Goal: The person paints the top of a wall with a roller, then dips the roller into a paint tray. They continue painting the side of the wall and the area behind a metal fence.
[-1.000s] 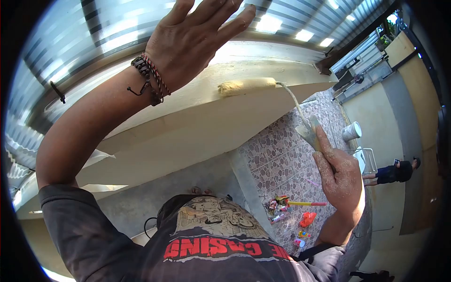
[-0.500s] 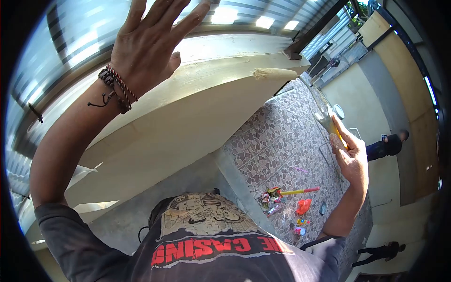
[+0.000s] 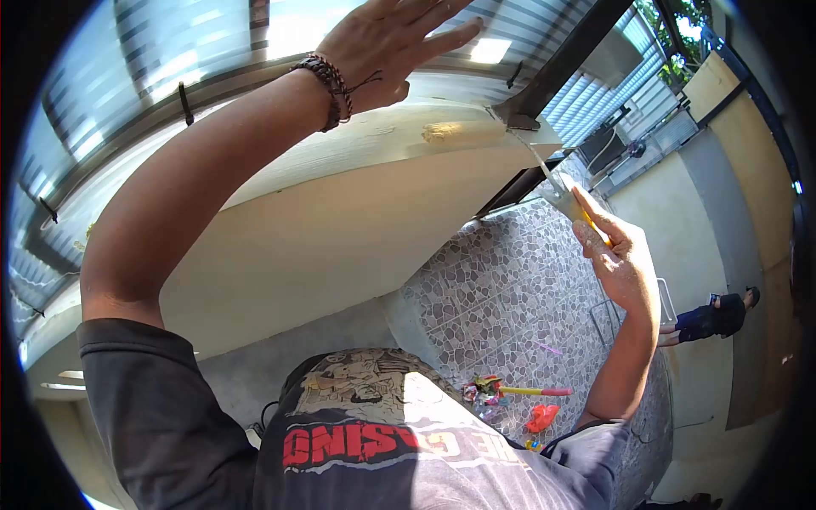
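Left hand [image 3: 399, 51]: raised by the roof sheets [image 3: 170, 51], fingers spread flat, holding nothing.
Right hand [image 3: 620, 259]: fingers wrapped round the handle of the roller [image 3: 455, 132].
Roller spot: its sleeve lies on the upper edge of the beam [image 3: 340, 229], near the dark post [image 3: 552, 72].
Done: the beam's broad face looks evenly cream.
Left: likely the patchy strip by the post.

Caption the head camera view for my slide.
Right hand holds a paint roller against a cream beam; left hand spread open above.
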Tool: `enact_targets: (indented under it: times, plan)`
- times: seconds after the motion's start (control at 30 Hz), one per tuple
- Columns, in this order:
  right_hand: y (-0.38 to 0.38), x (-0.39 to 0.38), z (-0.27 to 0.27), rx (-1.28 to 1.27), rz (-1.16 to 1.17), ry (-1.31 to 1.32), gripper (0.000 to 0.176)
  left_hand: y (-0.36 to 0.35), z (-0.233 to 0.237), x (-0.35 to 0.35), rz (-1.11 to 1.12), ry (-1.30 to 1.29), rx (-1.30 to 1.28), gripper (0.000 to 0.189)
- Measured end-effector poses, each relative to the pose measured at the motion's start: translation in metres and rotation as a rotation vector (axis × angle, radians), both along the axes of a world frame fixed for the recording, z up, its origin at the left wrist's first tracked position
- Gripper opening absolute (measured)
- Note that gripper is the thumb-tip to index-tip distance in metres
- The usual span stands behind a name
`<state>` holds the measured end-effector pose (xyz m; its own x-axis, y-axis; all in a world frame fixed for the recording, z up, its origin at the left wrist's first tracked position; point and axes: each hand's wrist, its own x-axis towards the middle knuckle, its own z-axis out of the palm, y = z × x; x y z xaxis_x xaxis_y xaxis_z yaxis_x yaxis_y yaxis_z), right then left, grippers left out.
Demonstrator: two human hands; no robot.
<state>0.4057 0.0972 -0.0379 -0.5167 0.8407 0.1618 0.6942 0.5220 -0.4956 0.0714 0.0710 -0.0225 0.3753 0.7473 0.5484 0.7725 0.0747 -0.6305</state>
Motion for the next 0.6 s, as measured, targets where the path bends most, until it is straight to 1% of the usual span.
enact_targets:
  times: [0.03, 0.1, 0.13, 0.17, 0.27, 0.3, 0.37, 0.4, 0.5, 0.57, 0.6]
  plan:
    - [0.006, -0.002, 0.000, -0.015, 0.000, 0.009, 0.041, 0.004, -0.002, 0.000, -0.021, -0.020, 0.021, 0.091]
    - [0.021, -0.008, -0.004, -0.009, 0.044, -0.009, 0.041, 0.005, -0.003, 0.004, 0.025, -0.035, 0.014, 0.093]
    - [0.028, -0.012, -0.010, 0.066, 0.118, 0.032, 0.039, 0.009, -0.005, 0.002, 0.010, -0.036, 0.037, 0.097]
    - [0.034, -0.016, -0.013, 0.059, 0.125, 0.043, 0.039, 0.010, -0.007, 0.001, 0.018, -0.043, 0.029, 0.099]
    - [0.040, -0.023, -0.015, 0.134, 0.212, -0.073, 0.036, 0.009, -0.011, 0.002, 0.009, -0.036, 0.032, 0.100]
    - [0.037, -0.019, -0.011, 0.121, 0.218, -0.068, 0.036, 0.009, -0.013, 0.003, 0.020, -0.025, 0.034, 0.101]
    - [0.023, -0.008, -0.004, 0.016, 0.165, -0.124, 0.037, 0.011, -0.012, 0.001, 0.041, 0.005, 0.052, 0.103]
    - [0.021, 0.005, -0.009, 0.149, 0.255, -0.041, 0.040, 0.012, -0.012, 0.001, 0.033, 0.001, 0.060, 0.103]
    - [0.018, 0.014, -0.006, 0.104, 0.232, 0.008, 0.037, 0.011, -0.012, 0.002, 0.013, -0.023, 0.059, 0.102]
    - [0.027, -0.004, -0.008, 0.087, 0.219, 0.013, 0.037, 0.011, -0.009, 0.003, 0.028, -0.018, 0.042, 0.100]
    - [0.036, -0.016, -0.015, 0.158, 0.254, -0.021, 0.036, 0.011, -0.010, 0.002, 0.038, -0.011, 0.048, 0.099]
